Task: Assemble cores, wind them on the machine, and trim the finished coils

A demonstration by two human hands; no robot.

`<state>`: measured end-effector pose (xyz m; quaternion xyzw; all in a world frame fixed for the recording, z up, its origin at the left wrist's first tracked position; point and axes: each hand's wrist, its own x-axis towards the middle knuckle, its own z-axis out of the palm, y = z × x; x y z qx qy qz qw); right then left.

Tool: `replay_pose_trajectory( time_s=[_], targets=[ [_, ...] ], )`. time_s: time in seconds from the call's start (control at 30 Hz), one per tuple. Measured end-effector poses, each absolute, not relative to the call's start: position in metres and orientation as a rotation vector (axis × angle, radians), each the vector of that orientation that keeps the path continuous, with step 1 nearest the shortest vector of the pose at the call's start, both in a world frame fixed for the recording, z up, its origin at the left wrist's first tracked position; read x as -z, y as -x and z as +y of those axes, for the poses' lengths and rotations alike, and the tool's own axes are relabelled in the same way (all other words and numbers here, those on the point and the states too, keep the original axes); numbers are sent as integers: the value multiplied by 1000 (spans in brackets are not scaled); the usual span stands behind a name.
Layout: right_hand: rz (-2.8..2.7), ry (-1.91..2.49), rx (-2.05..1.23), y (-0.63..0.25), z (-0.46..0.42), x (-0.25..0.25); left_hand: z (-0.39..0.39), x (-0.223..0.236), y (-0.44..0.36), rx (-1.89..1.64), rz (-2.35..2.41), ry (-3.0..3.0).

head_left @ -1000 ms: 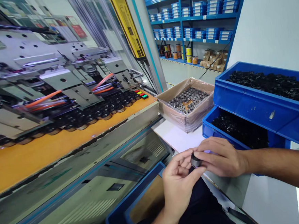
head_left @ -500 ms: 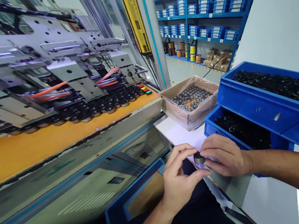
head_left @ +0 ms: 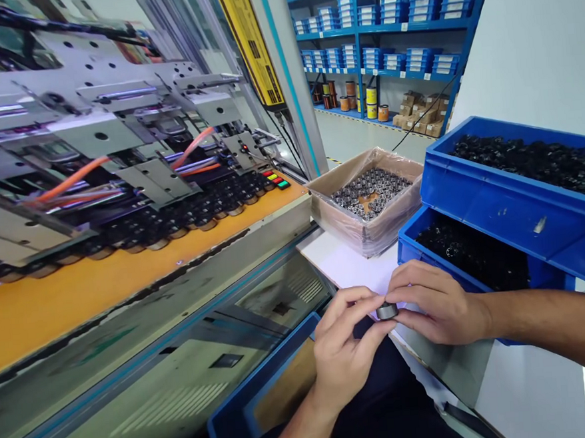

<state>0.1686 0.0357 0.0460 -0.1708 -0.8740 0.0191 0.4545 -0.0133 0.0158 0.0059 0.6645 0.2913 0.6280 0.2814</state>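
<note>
Between my two hands is a small round stator core (head_left: pixel 386 311), a grey metal ring with a black top part. My left hand (head_left: pixel 348 342) pinches it from the left, fingertips on top and thumb at the lower edge. From the right, my right hand (head_left: pixel 433 306) grips the same piece with fingers above and thumb below. My fingertips cover most of its top. Just behind the right hand stands a lower blue bin (head_left: pixel 408 236) of small black plastic parts. A plastic-lined carton (head_left: pixel 343 232) beyond holds many metal ring cores.
An upper blue bin (head_left: pixel 491 198) of black parts sits above the lower one. On the left, a winding machine (head_left: pixel 153 172) has a row of cores along its orange ledge (head_left: pixel 126 274). Below is a blue crate (head_left: pixel 264 381). Blue shelves (head_left: pixel 357 34) stand behind.
My left thumb has closed in under the stator core, where it was apart before. The core now shows its metal side more. The machine's heads have shifted, and the view has turned slightly.
</note>
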Motion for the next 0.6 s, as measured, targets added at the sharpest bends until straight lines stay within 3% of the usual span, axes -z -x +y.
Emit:
replay_pose_trajectory(
  time_s=[0.27,0.47,0.6],
  targets=[
    [-2232,438,0,-172,33,-45,17,-3,10,-1730,848,-1895],
    [-2324,470,173,-174,37,-36,12,-4,14,-1374,952,-1884],
    [-2367,568,235,-184,44,-32,28,-16,45,-1359,1192,-1985]
  ],
)
